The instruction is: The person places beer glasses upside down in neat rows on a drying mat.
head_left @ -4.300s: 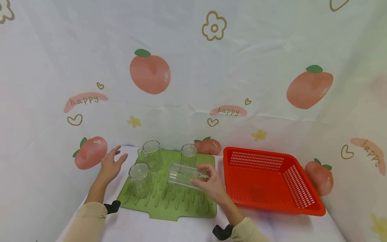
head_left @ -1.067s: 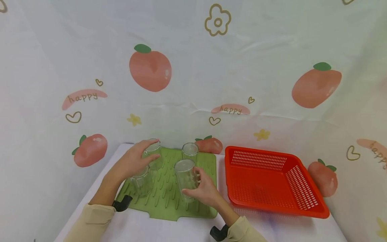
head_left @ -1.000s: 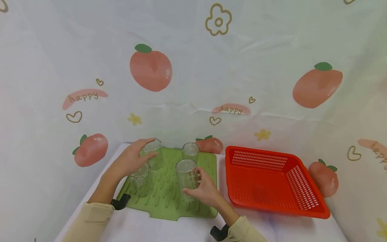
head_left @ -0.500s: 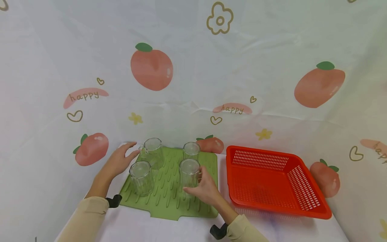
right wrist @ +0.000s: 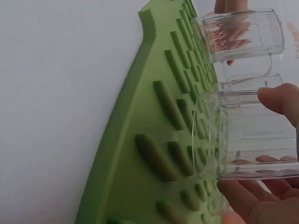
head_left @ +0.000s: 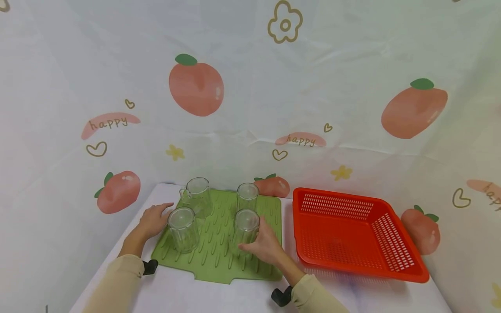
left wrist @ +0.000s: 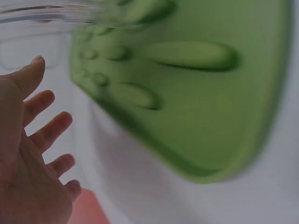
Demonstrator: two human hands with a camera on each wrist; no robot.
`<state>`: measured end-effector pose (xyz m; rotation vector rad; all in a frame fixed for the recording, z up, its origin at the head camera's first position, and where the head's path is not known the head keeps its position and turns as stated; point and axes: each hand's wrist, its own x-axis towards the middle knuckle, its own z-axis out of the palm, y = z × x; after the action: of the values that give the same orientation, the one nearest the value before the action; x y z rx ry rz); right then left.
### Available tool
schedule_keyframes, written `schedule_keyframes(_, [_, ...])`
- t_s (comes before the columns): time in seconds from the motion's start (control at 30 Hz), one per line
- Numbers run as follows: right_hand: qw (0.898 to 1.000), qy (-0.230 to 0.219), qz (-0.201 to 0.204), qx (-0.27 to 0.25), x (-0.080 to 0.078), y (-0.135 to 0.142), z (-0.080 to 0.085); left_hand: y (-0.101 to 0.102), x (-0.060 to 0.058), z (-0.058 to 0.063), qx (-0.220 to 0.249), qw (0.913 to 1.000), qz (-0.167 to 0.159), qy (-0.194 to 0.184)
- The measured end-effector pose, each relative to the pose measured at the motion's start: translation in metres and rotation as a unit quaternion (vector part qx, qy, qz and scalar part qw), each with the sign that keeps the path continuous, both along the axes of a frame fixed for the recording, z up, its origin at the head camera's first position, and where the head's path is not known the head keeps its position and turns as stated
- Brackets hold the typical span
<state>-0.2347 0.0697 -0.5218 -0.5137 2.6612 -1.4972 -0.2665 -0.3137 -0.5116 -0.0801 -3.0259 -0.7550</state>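
Observation:
My right hand (head_left: 266, 243) holds a clear drinking glass (head_left: 245, 232) bottom-up at the front right of the green ridged mat (head_left: 213, 269). In the right wrist view the thumb lies along one side of that glass (right wrist: 254, 135) and the fingers along the other, its rim right at the ridges. My left hand (head_left: 152, 221) holds nothing, fingers apart, at the mat's left edge beside the front left glass (head_left: 184, 230). Behind that one a glass mug (head_left: 198, 198) with a handle stands on the mat. Another glass (head_left: 248, 195) stands behind the held one.
A red perforated plastic basket (head_left: 352, 237) sits on the white tabletop to the right of the mat. A white curtain (head_left: 242, 87) printed with fruit and flowers hangs close behind and at both sides.
The glass in my right hand went from lying sideways to bottom-up, then down onto the mat's front right. My left hand reached over the left glasses, then drew back to the left edge.

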Motion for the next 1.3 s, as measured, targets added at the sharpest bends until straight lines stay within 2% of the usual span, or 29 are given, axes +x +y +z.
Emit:
schedule_keyframes(0.17, [1.0,0.013,0.009,0.011,0.0,-0.002,-0.003,-0.006,0.005,-0.02,-0.013,0.9994,0.008,0.031])
schedule_keyframes(0.27, [1.0,0.013,0.013,0.011,0.001,-0.003,-0.003,-0.007,0.007,-0.026,-0.004,0.9994,0.006,0.033])
schedule_keyframes(0.5, [0.999,0.006,0.03,0.014,0.003,-0.003,0.0,-0.005,0.008,-0.026,-0.008,0.9997,0.014,-0.018])
schedule_keyframes(0.77, [0.999,0.009,0.039,0.034,0.003,-0.006,0.0,-0.006,0.01,-0.028,-0.008,0.9996,0.025,-0.014])
schedule_keyframes(0.93, [0.998,0.017,0.034,0.055,0.005,-0.006,0.003,-0.002,0.008,-0.027,-0.015,0.9996,0.024,0.005])
schedule_keyframes(1.3, [0.995,-0.007,0.024,0.095,0.007,-0.007,0.014,-0.001,0.007,-0.029,-0.024,0.9993,0.026,0.01])
